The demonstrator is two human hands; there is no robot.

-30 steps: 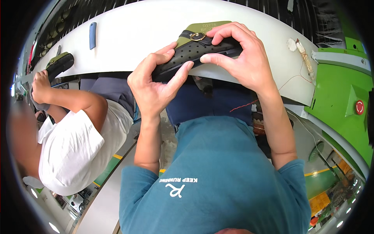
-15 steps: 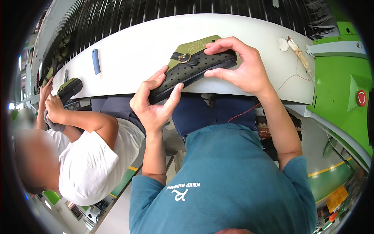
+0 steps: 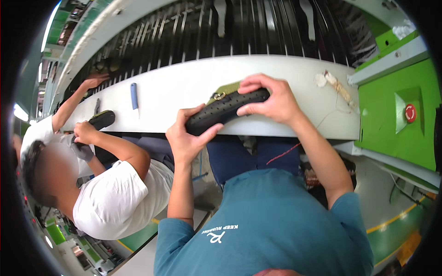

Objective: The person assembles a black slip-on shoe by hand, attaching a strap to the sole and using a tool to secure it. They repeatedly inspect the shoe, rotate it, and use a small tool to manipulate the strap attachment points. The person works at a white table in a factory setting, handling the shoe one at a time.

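Between my two hands is a black shoe [image 3: 226, 108] dotted with small holes, with a buckled strap and a thick dark sole. It sits on an olive-green shoe last [image 3: 229, 88], whose far side shows above the upper. My left hand [image 3: 188, 139] grips the left end, fingers over the top edge and thumb at the sole side. Around the right end is my right hand [image 3: 272, 100], fingers on top and thumb below. The shoe is held above the front part of a white table [image 3: 161, 108], its side facing me.
A blue-handled knife [image 3: 134, 95] lies left on the table. At right is a cream stick wound with thread [image 3: 340, 89]. Slatted dark rollers [image 3: 184, 39] run beyond the table. A green machine [image 3: 386, 112] with a red button stands right. A co-worker [image 3: 117, 195] holds another dark shoe [image 3: 102, 120].
The view has tilted, showing more of the rollers. The shoe has turned so less of the green last shows; both hands keep their hold. At left, another person's arm now reaches over the rollers.
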